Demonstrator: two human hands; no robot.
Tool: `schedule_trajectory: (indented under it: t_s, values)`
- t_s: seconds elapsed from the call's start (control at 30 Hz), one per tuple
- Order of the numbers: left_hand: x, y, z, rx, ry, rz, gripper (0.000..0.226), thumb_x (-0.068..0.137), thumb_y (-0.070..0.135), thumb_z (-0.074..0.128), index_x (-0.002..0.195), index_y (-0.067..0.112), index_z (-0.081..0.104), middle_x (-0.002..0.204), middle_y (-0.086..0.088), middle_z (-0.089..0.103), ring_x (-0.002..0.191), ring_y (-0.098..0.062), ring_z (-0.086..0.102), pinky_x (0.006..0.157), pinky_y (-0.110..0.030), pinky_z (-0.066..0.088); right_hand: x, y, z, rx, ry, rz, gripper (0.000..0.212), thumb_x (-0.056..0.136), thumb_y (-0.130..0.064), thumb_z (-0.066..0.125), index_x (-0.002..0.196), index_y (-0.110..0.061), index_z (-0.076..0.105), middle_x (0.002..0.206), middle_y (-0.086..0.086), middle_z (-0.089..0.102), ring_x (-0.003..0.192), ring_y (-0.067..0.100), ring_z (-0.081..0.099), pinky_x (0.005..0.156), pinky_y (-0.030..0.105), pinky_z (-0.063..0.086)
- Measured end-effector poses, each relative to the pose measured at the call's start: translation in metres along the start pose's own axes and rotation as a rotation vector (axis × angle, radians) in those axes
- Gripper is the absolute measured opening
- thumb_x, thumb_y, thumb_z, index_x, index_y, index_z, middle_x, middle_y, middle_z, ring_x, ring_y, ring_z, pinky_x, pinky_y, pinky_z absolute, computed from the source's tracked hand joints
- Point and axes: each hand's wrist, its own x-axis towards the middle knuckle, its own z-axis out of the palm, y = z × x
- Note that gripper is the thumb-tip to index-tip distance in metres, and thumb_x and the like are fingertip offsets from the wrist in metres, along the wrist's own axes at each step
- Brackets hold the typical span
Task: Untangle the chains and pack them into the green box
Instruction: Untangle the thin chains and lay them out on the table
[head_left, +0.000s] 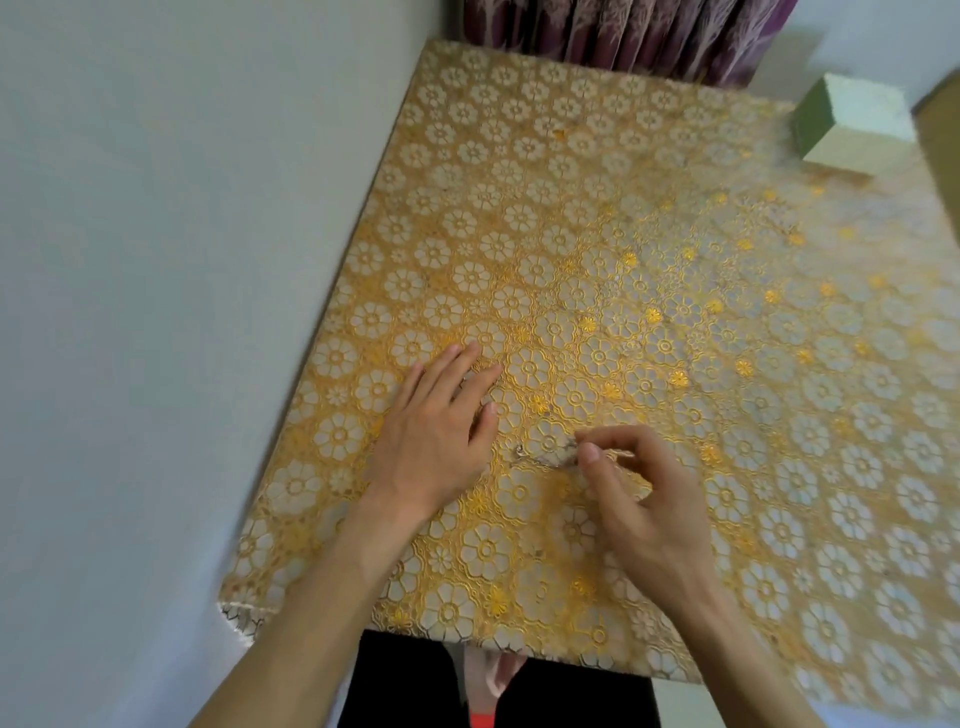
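A thin silver chain (545, 454) lies in a small bunch on the gold flower-patterned tablecloth (571, 234), between my two hands. My right hand (644, 499) pinches one end of the chain between thumb and forefinger, its other fingers curled. My left hand (436, 431) hovers flat just left of the chain, fingers straight and spread, holding nothing. The green box (852, 127), with a pale top and a green side, stands at the far right corner of the table, well away from both hands. The picture is blurred, so the chain's links do not show.
A grey wall (156, 260) runs along the table's left edge. A purple curtain (623, 36) hangs behind the far edge. A brown surface (940, 114) shows beside the box. My legs in dark clothing (405, 680) are below the near edge.
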Motion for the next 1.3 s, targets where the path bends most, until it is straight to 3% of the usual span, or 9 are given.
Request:
schedule_trajectory:
  t_s: [0.13,0.3,0.47,0.57,0.7,0.93,1.03,1.13,1.3]
  values:
    - [-0.001,-0.001,0.001,-0.007,0.02,0.001,0.048,0.106,0.043,0.032,0.153,0.035,0.035,0.166,0.009,0.022,0.155,-0.008,0.01,0.126,-0.034,-0.002,-0.011,-0.007,-0.005,-0.001,-0.013,0.0,0.004,0.094,-0.029,0.063,0.092,-0.031,0.066,0.094,-0.016,0.073,0.098,0.008,0.068,0.086,0.032,0.052]
    - [-0.001,-0.001,0.003,-0.051,0.044,0.004,0.048,0.106,0.043,0.031,0.153,0.033,0.038,0.165,0.007,0.024,0.154,-0.01,0.013,0.127,-0.035,-0.001,-0.021,-0.009,-0.007,0.076,-0.014,0.053,0.006,0.098,-0.019,0.061,0.093,-0.021,0.064,0.094,-0.013,0.074,0.092,0.006,0.071,0.081,0.021,0.053]
    - [-0.007,0.0,0.003,-0.078,0.007,0.016,0.045,0.104,0.048,0.031,0.147,0.039,0.042,0.166,0.009,0.023,0.155,-0.011,0.011,0.126,-0.038,-0.003,-0.029,-0.005,-0.003,0.094,0.009,0.095,0.005,0.098,-0.02,0.061,0.094,-0.02,0.064,0.091,-0.01,0.074,0.087,0.007,0.071,0.079,0.024,0.055]
    - [-0.028,0.016,0.001,-0.154,-0.07,0.069,0.044,0.098,0.055,0.038,0.139,0.045,0.049,0.161,0.015,0.031,0.154,-0.01,0.012,0.126,-0.044,-0.003,-0.031,0.002,0.0,0.098,0.072,0.137,0.006,0.098,-0.021,0.062,0.093,-0.019,0.065,0.086,-0.015,0.073,0.08,0.003,0.069,0.073,0.021,0.053]
    - [-0.05,0.035,0.01,-0.102,-0.094,0.103,0.043,0.098,0.057,0.041,0.139,0.048,0.048,0.164,0.018,0.021,0.155,-0.008,0.003,0.126,-0.045,-0.008,-0.031,0.017,-0.001,-0.064,0.243,0.149,0.009,0.096,-0.025,0.067,0.088,-0.026,0.063,0.074,-0.016,0.069,0.074,-0.008,0.065,0.062,0.007,0.045]
    - [-0.057,0.037,0.02,-0.095,-0.009,0.085,0.04,0.098,0.058,0.041,0.136,0.049,0.052,0.162,0.018,0.027,0.154,-0.005,0.011,0.126,-0.04,-0.004,-0.036,0.041,-0.008,-0.253,0.284,0.091,0.007,0.093,-0.031,0.068,0.097,-0.026,0.064,0.095,-0.016,0.063,0.082,0.0,0.064,0.066,0.006,0.042]
    - [-0.059,0.037,0.021,-0.057,0.0,0.087,0.041,0.099,0.059,0.04,0.137,0.049,0.051,0.162,0.018,0.028,0.153,-0.006,0.014,0.126,-0.038,-0.001,-0.041,0.047,-0.009,-0.237,0.33,0.003,0.009,0.091,-0.024,0.072,0.098,-0.021,0.068,0.098,-0.011,0.064,0.069,0.0,0.064,0.064,0.004,0.041]
    - [-0.06,0.038,0.021,-0.047,0.016,0.084,0.04,0.098,0.057,0.045,0.136,0.048,0.053,0.16,0.016,0.033,0.153,-0.007,0.018,0.126,-0.038,0.003,-0.052,0.052,-0.005,-0.263,0.324,-0.147,0.016,0.085,-0.015,0.077,0.097,-0.024,0.071,0.098,-0.015,0.062,0.06,0.003,0.061,0.06,0.008,0.042]
    - [-0.061,0.039,0.021,-0.039,0.028,0.079,0.04,0.097,0.057,0.044,0.135,0.049,0.053,0.159,0.017,0.035,0.152,-0.006,0.019,0.127,-0.04,0.008,-0.052,0.055,0.0,-0.351,0.282,-0.19,0.018,0.087,-0.031,0.077,0.106,-0.031,0.075,0.099,-0.012,0.065,0.059,0.0,0.055,0.058,0.024,0.05]
